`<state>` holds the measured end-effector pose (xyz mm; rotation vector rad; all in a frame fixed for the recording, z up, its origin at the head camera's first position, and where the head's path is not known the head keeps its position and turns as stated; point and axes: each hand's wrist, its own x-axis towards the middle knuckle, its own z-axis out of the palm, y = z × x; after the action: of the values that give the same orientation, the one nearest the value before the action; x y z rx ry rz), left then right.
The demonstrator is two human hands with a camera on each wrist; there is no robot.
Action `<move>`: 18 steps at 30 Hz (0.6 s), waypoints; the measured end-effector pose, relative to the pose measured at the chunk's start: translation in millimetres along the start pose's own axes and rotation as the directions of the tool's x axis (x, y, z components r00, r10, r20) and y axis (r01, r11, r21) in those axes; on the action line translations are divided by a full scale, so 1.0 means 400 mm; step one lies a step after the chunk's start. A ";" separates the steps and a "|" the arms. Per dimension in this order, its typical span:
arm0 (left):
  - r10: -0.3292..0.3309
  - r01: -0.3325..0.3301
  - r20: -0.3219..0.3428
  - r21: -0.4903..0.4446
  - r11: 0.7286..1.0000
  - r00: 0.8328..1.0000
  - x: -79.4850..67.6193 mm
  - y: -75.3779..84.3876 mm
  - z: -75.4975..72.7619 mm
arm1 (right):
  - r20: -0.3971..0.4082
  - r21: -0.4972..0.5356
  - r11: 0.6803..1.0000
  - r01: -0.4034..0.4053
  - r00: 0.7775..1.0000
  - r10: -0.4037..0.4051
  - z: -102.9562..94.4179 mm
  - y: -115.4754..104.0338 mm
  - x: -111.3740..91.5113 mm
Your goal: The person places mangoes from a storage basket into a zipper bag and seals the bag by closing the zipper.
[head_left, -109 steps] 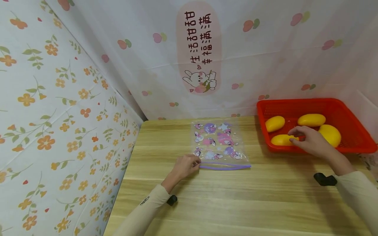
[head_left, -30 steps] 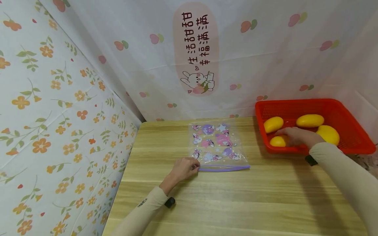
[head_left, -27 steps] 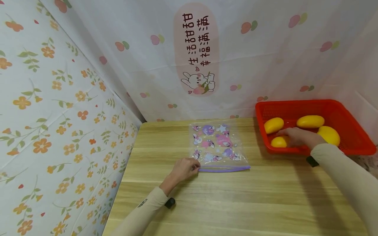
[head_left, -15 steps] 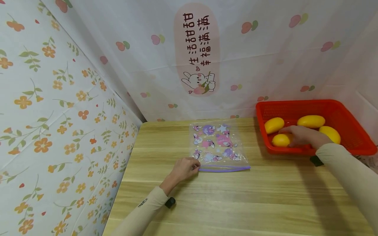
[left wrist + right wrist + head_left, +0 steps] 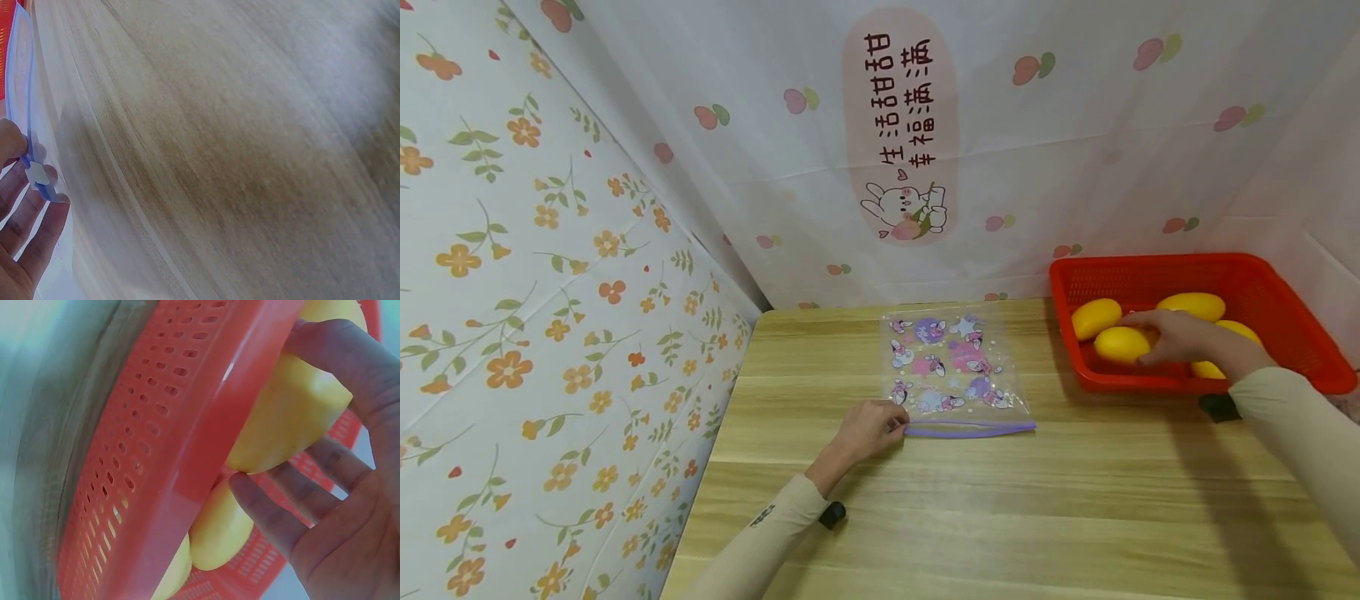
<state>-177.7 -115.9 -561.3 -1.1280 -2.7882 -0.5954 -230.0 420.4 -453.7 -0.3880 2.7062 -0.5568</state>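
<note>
My left hand (image 5: 867, 431) pinches the left end of the purple zip strip (image 5: 973, 431) on a clear plastic zip bag (image 5: 940, 383) printed with pink and purple cartoon figures. The bag lies flat on the table. In the left wrist view, a small white slider (image 5: 37, 175) shows on the strip between my thumb and fingers. My right hand (image 5: 1187, 340) holds a smooth yellow mango (image 5: 1120, 344) at the front left of the red basket (image 5: 1311, 325). In the right wrist view, my thumb lies across this mango (image 5: 290, 419), with fingertips at its other side.
Several other mangoes (image 5: 1096, 319) lie in the basket, partly covered by my right hand. A patterned curtain (image 5: 1000, 150) stands behind the wood-grain table (image 5: 985, 517), and a floral one (image 5: 550, 333) runs along the left. The basket's raised rim stands right of the bag.
My right hand has reached down into the basket, taken hold of a mango and raised it slightly, shifting a little right. The left hand has kept its pinch on the bag.
</note>
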 end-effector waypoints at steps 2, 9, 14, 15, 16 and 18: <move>0.001 -0.001 0.003 -0.001 1.000 1.000 0.001 0.001 -0.002 | -0.001 0.019 1.000 -0.001 1.000 0.001 -0.002 0.000 -0.004; -0.003 0.003 0.009 0.000 1.000 1.000 0.003 0.006 -0.005 | -0.033 0.068 0.998 0.012 0.999 -0.009 -0.002 -0.005 -0.023; 0.008 -0.008 0.000 -0.006 1.000 1.000 0.003 0.008 -0.005 | -0.075 0.089 0.996 0.021 0.997 -0.014 -0.002 -0.020 -0.040; 0.010 -0.010 -0.002 -0.006 1.000 1.000 0.003 0.008 -0.004 | -0.085 0.092 0.996 0.023 0.996 -0.015 -0.001 -0.023 -0.043; 0.010 -0.010 -0.001 -0.004 1.000 1.000 0.003 0.007 -0.003 | -0.094 0.096 0.995 0.025 0.995 -0.016 -0.001 -0.026 -0.046; 0.012 -0.012 -0.001 -0.003 1.000 1.000 0.004 0.007 -0.002 | -0.115 0.106 0.994 0.031 0.993 -0.018 0.000 -0.036 -0.052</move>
<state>-177.0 -113.4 -559.3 -1.1440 -2.7781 -0.5991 -208.4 414.5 -441.5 -0.3719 2.7670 -0.7497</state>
